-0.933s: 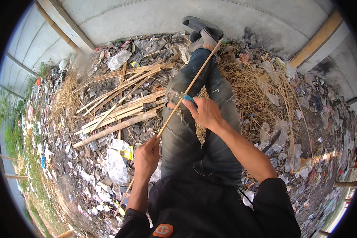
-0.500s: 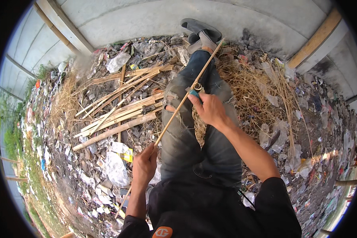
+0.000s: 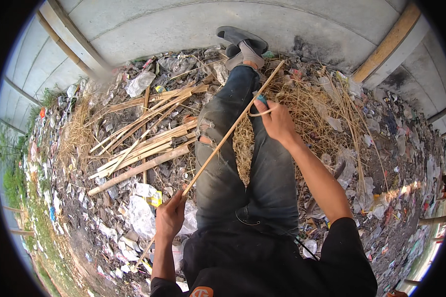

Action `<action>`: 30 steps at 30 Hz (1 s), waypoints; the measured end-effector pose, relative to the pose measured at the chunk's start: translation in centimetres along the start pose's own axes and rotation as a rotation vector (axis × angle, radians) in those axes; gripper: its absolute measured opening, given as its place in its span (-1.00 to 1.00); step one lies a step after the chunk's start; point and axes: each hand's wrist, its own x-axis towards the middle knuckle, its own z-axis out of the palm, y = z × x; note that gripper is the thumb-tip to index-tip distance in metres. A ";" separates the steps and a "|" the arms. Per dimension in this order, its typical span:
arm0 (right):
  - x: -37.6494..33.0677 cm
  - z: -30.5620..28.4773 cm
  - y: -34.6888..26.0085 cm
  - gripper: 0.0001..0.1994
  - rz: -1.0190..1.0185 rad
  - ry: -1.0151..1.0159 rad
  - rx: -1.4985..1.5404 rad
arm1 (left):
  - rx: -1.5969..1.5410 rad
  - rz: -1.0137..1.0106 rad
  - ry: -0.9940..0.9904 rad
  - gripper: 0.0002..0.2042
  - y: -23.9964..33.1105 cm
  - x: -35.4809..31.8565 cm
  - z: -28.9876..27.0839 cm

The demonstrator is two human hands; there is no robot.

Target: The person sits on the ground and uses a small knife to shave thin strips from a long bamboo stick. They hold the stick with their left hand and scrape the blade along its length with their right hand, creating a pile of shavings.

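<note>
A long, thin bamboo strip (image 3: 223, 141) lies slantwise across my outstretched legs, its far tip close to my foot. My left hand (image 3: 169, 218) is closed around its near part, and the tail end runs on below beside my forearm. My right hand (image 3: 278, 123) grips a small teal-handled tool (image 3: 261, 101) against the strip, past the knee. The tool's working edge is mostly hidden, so I cannot tell its exact kind. A pale curled shaving (image 3: 259, 114) loops beside the right fingers.
Several split bamboo pieces (image 3: 148, 143) lie piled to the left of my legs. Dry straw-like shavings (image 3: 307, 111) cover the ground on the right. Plastic scraps (image 3: 142, 213) and other litter are strewn around. Beyond my grey slipper (image 3: 243, 35) rises a concrete wall (image 3: 193, 24) with posts.
My right hand with the tool has slid up and away along the strip, toward its far end. The shaving's curl looks larger and looser. My left hand keeps its hold.
</note>
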 end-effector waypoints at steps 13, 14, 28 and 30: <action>6.3 -11.5 17.5 -0.26 0.481 0.417 -0.009 | 0.052 0.063 -0.097 -0.75 -6.9 -3.7 -3.7; 6.1 -12.2 16.5 -0.27 0.428 0.482 -0.032 | 0.048 0.018 -0.103 -0.75 -6.8 -4.0 -3.4; -5.9 -0.8 -3.2 -0.41 -0.178 -0.264 0.105 | -0.741 -0.166 -0.384 -0.65 4.8 5.9 5.1; -8.4 0.3 -6.1 -0.41 -0.231 -0.397 0.115 | -0.679 -0.121 -0.371 -0.62 5.5 6.4 5.4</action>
